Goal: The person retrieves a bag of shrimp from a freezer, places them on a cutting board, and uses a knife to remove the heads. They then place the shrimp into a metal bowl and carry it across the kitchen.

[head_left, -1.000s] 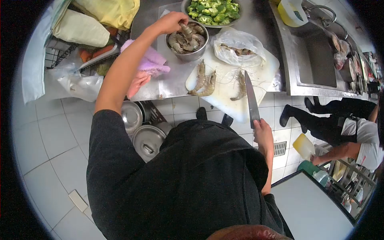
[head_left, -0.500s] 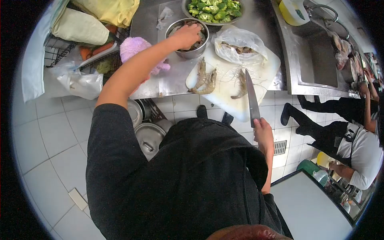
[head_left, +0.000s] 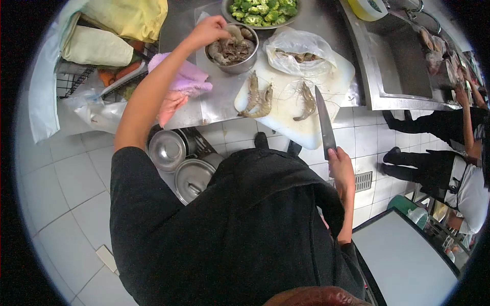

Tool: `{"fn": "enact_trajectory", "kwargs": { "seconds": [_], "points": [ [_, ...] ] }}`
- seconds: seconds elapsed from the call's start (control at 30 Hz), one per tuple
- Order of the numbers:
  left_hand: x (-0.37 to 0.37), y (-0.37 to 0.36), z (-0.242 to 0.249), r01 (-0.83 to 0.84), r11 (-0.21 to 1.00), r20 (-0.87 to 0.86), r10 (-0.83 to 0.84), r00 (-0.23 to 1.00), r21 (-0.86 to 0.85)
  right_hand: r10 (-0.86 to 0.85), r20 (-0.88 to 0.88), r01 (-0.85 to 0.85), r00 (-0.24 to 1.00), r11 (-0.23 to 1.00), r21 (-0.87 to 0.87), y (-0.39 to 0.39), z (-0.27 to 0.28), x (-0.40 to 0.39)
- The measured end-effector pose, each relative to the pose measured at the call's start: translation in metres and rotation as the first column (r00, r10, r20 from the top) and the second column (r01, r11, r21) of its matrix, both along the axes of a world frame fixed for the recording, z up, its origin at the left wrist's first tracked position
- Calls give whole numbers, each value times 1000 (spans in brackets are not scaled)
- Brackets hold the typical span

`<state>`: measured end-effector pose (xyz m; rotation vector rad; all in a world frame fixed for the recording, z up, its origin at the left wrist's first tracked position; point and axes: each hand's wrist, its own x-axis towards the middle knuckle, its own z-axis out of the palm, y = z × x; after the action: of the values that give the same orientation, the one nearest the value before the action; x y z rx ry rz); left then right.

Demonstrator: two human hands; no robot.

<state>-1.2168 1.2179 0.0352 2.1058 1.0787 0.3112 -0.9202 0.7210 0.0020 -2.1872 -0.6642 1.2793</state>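
Note:
My left hand [head_left: 210,31] is at the left rim of a steel bowl [head_left: 248,65] filled with grey raw shrimp. Its fingers are closed on a pale shrimp [head_left: 235,33] at the top of the heap, partly hidden by the fingers. In my right hand [head_left: 341,167] is the handle of a large kitchen knife [head_left: 324,120], its blade pointing away over the right part of a white cutting board [head_left: 283,122]. Beside the blade lies one shrimp [head_left: 308,102]; two more shrimp [head_left: 264,102] rest at the board's left. An open plastic bag [head_left: 306,45] with shrimp inside sits on the board's far side.
Behind the bowl stands a basin of broccoli [head_left: 263,13]. Pink and purple cloths [head_left: 184,81] hang over the counter edge at left. To the right are a steel sink [head_left: 403,66] and a yellow container [head_left: 366,7]. Other people [head_left: 459,173] stand at far right.
My left hand has risen from inside the bowl to its left rim, closed on a shrimp. My right hand keeps hold of the knife, nearly in place. The view has shifted slightly.

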Motion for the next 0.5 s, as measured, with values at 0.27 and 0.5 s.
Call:
{"fn": "enact_trajectory", "kwargs": {
  "seconds": [0.27, 0.5],
  "points": [
    [-14, -19, 58, -372, 817, 200, 493, 846, -440, -112, -108, 101, 988, 990, -103, -11, 22, 7],
    [-25, -8, 88, -470, 850, 346, 526, 777, -238, -77, -254, 37, 964, 987, -159, -30, 29, 16]
  ]
}}
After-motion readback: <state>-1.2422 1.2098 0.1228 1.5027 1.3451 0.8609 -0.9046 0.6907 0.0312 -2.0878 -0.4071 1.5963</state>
